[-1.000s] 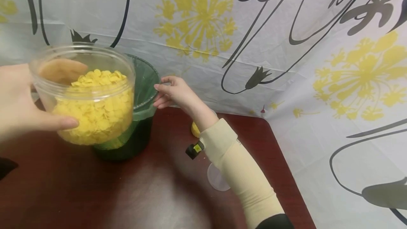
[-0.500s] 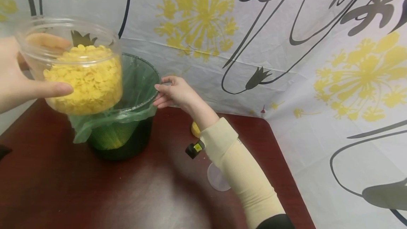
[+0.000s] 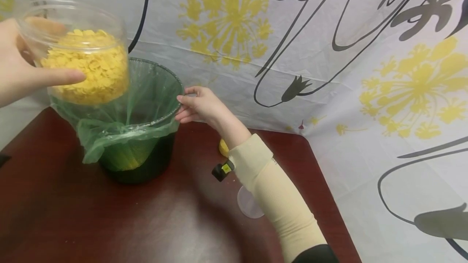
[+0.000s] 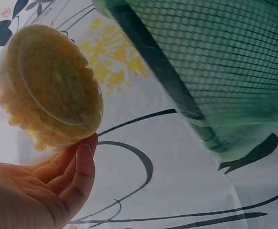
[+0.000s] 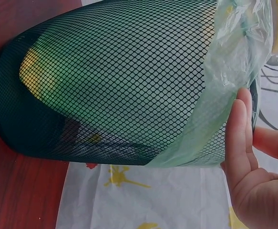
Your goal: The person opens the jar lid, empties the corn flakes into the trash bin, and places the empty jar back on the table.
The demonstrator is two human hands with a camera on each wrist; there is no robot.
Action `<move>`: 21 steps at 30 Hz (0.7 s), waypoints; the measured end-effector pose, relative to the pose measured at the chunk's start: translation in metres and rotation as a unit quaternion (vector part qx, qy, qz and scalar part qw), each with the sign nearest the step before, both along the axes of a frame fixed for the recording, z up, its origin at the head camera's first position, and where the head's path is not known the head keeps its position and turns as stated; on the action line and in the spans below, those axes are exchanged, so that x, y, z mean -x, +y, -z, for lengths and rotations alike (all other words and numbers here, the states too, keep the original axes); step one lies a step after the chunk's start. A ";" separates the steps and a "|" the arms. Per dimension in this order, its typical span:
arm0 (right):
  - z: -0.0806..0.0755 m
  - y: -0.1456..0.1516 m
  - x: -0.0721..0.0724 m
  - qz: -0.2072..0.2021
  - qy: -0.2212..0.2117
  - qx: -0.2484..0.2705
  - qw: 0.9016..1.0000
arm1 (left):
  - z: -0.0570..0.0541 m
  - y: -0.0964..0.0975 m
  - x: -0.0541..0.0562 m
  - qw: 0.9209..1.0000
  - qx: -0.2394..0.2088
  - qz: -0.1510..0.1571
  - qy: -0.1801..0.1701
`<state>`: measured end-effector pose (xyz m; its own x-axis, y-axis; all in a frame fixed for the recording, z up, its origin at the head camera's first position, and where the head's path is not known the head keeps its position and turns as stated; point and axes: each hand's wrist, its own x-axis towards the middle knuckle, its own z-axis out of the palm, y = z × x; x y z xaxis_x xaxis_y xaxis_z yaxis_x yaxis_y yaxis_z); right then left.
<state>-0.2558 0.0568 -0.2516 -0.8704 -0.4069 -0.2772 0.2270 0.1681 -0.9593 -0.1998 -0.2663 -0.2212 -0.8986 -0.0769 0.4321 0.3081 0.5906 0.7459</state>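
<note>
In the head view my left hand point(image 3: 22, 66) grips a clear round plastic tub point(image 3: 118, 39) from its left side, thumb on the near wall. Small yellow flakes point(image 3: 89, 62) fill much of the tub, which is held over the left part of the mesh wastebasket point(image 3: 159, 159). A thin green bag point(image 3: 91, 141) lines the basket and folds over its rim. Yellow shows through the mesh low down in the right wrist view. My right hand point(image 3: 199, 106) pinches the basket's right rim, its fingers point(image 5: 236, 138) lying along the outside over the bag.
The dark red table point(image 3: 161, 214) carries a clear round disc point(image 3: 250, 202) right of the middle. A small yellow object point(image 3: 224, 148) is partly hidden behind my right forearm. Patterned white fabric point(image 3: 292, 84) hangs behind the table and along its right.
My left hand has lifted the tub and moved it left, uncovering more of the basket's mouth and the bag. The right hand has stayed on the rim.
</note>
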 end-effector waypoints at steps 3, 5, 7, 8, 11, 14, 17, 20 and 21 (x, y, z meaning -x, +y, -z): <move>-0.001 0.000 0.000 0.002 -0.001 0.000 1.000 | -0.003 0.003 -0.001 1.000 -0.011 -0.013 0.001; -0.002 -0.001 -0.001 0.004 -0.002 -0.001 1.000 | -0.004 0.004 -0.001 1.000 -0.019 -0.020 -0.002; -0.002 -0.001 -0.001 0.006 -0.004 -0.001 1.000 | -0.006 0.005 -0.002 0.999 -0.029 -0.022 -0.003; -0.002 -0.001 -0.002 0.007 -0.005 -0.002 1.000 | -0.007 0.005 -0.002 0.999 -0.026 -0.026 -0.002; -0.002 -0.001 -0.002 0.007 -0.006 -0.003 1.000 | -0.010 0.006 -0.003 0.999 -0.014 -0.036 -0.002; -0.001 -0.001 -0.001 0.009 -0.005 0.000 1.000 | -0.010 0.006 -0.003 0.999 0.013 -0.052 0.008; 0.000 -0.001 -0.001 0.008 -0.003 0.007 1.000 | -0.010 0.005 -0.001 0.998 0.028 -0.058 0.020; -0.001 -0.001 -0.002 0.007 -0.001 0.009 1.000 | -0.010 0.005 -0.001 0.997 0.033 -0.059 0.030; -0.001 -0.001 -0.002 0.007 -0.001 0.010 1.000 | -0.010 0.006 -0.001 0.997 0.034 -0.061 0.034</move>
